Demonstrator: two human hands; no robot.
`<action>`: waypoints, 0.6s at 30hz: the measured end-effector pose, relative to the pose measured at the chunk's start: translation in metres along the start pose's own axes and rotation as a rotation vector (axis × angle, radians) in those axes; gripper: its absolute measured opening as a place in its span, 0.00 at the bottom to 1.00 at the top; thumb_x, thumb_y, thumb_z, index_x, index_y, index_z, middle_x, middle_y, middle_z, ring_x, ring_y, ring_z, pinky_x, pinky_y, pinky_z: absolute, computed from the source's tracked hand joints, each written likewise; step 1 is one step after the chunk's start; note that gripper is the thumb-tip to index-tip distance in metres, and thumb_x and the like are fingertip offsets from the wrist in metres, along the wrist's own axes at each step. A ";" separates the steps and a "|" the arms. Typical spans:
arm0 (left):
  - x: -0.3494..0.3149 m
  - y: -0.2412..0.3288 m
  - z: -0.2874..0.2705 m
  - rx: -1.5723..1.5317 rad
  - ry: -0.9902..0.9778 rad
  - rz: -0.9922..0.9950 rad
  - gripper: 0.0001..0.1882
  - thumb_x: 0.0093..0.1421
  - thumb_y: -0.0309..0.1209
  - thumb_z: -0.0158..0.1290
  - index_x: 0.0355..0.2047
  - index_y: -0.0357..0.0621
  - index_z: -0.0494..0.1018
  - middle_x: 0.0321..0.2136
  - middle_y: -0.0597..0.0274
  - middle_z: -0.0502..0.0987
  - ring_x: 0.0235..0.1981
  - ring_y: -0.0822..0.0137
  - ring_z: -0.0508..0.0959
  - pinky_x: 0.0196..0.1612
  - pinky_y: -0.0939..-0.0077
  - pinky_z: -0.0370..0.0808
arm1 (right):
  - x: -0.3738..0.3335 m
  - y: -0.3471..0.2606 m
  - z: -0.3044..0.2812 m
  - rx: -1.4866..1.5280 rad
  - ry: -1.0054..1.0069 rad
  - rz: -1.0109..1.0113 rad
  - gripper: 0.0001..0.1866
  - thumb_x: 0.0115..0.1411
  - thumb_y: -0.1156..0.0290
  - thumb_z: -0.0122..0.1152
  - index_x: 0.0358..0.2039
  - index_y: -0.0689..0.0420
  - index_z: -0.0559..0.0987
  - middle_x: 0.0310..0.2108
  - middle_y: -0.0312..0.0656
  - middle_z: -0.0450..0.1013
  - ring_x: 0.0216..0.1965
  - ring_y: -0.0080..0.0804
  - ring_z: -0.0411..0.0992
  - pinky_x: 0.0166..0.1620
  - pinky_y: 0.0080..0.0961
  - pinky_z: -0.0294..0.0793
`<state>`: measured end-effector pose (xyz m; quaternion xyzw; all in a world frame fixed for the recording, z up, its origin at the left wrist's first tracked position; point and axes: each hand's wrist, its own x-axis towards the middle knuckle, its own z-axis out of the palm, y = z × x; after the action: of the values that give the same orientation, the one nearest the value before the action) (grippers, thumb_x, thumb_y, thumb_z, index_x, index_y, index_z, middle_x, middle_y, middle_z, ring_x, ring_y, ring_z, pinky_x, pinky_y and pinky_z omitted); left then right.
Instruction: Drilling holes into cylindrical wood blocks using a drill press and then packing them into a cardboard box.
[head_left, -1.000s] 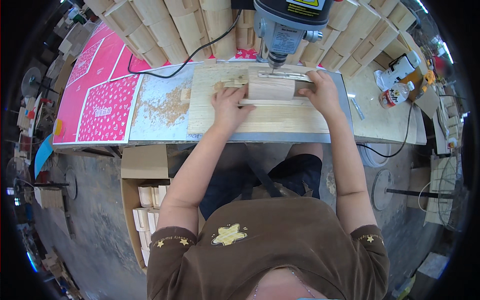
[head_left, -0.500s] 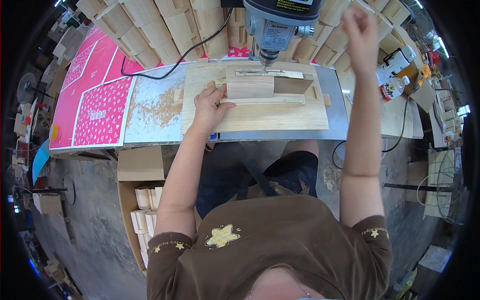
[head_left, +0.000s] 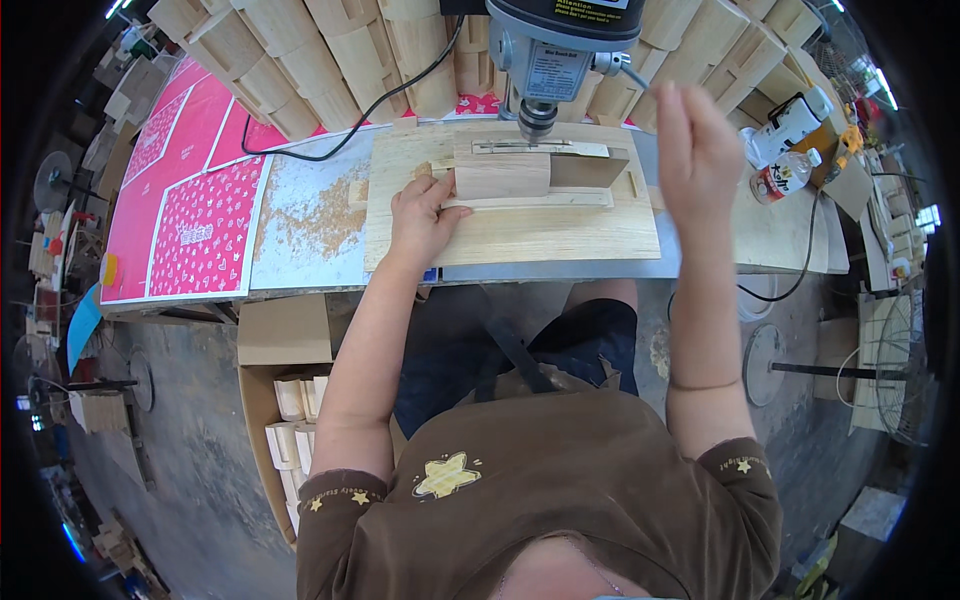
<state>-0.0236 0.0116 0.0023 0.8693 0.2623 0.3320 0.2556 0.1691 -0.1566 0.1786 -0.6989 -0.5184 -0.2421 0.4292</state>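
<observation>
A small wooden block (head_left: 503,172) stands on a plywood jig board (head_left: 520,228) under the chuck of a grey bench drill press (head_left: 556,55). My left hand (head_left: 424,216) rests on the board and presses against the block's left side. My right hand (head_left: 697,150) is raised in the air to the right of the drill head, fingers apart, holding nothing. A thin wooden fence strip (head_left: 540,200) lies along the block's near side.
Stacked wooden boxes (head_left: 330,50) line the back of the bench. Sawdust (head_left: 315,215) and pink patterned sheets (head_left: 200,220) lie to the left. A bottle (head_left: 785,178) and a power tool (head_left: 795,120) sit at right. A cardboard box of wooden pieces (head_left: 290,420) stands on the floor.
My right hand left the block and rose up beside the drill head. My left hand slid closer to the block's left side.
</observation>
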 end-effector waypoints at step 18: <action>-0.002 0.007 0.006 0.139 -0.005 0.003 0.26 0.39 0.33 0.63 0.43 0.47 0.76 0.25 0.66 0.73 0.33 0.64 0.74 0.41 0.65 0.63 | 0.077 0.019 0.013 -0.007 0.069 -0.056 0.10 0.60 0.69 0.51 0.28 0.64 0.75 0.17 0.40 0.63 0.22 0.20 0.62 0.28 0.20 0.63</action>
<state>-0.0182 0.0034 0.0019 0.8860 0.2829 0.3113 0.1950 0.2121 -0.1076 0.2256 -0.6767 -0.5220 -0.2798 0.4375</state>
